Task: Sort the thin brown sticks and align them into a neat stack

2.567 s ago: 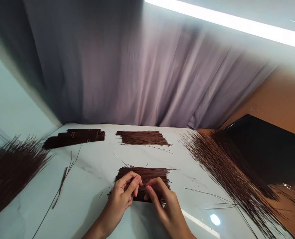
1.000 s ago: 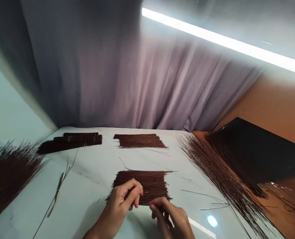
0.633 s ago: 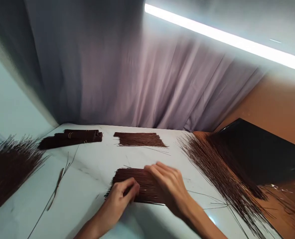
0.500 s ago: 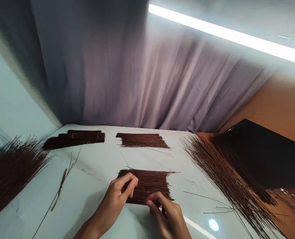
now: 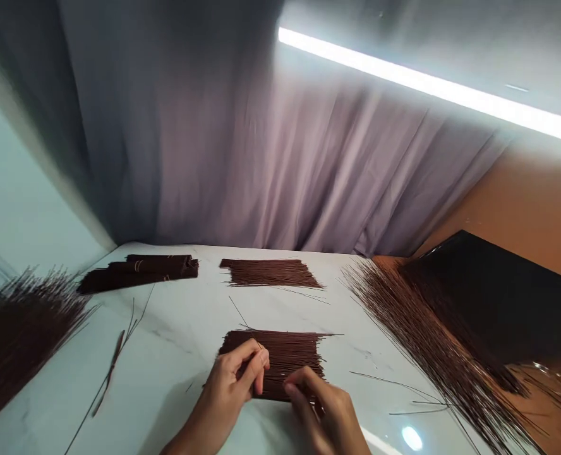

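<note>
Our left hand (image 5: 237, 382) curls over the left part of the near layer of thin brown sticks (image 5: 290, 354), our right hand (image 5: 325, 401) at its front right edge; we cannot tell whether either pinches a stick. This layer lies on our white marbled table (image 5: 180, 363), a second layer (image 5: 271, 273) beyond it.

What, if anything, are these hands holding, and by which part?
The left hand seems to pinch a thin stick by its nearer end; I can't tell about the right hand.
</note>
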`<state>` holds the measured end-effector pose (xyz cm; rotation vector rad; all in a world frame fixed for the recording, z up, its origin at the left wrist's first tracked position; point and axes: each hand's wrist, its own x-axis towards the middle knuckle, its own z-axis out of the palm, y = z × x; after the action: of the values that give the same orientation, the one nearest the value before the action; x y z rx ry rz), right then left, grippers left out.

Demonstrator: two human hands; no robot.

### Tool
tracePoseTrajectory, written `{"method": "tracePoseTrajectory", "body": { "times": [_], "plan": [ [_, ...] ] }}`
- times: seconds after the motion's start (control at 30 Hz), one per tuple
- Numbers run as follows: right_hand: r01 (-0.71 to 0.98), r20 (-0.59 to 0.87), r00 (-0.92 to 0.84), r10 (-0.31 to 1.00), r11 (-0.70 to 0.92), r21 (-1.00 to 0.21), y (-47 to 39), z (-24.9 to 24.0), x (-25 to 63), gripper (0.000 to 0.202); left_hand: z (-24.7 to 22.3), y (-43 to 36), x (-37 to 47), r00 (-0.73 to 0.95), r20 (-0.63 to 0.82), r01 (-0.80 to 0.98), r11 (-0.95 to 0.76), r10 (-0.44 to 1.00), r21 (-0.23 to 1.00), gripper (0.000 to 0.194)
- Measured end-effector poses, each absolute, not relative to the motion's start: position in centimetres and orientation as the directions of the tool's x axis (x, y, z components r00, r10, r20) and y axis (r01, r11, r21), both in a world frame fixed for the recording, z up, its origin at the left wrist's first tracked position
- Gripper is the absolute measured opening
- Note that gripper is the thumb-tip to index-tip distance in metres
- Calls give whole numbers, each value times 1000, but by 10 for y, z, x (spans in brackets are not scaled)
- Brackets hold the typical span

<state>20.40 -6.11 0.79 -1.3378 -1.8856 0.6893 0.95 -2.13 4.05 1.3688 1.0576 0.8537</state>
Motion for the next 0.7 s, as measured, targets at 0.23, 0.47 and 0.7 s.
{"method": "tracePoseTrajectory", "body": {
  "times": [0.23,0.47,0.7],
  "plan": [
    [338,7,-294,956,111,-934,-35,31,227,37,46,-26,9,472,-178,-121,263,864,957,35],
    [420,-35,-376,926,137,-897,-37,35,229,31,33,-24,13,344,-171,-26,191,923,981,36],
    [636,62,-439,896,359,-683,-13,57,261,24,34,-30,12,422,-150,100,119,894,988,33]
  ]
}}
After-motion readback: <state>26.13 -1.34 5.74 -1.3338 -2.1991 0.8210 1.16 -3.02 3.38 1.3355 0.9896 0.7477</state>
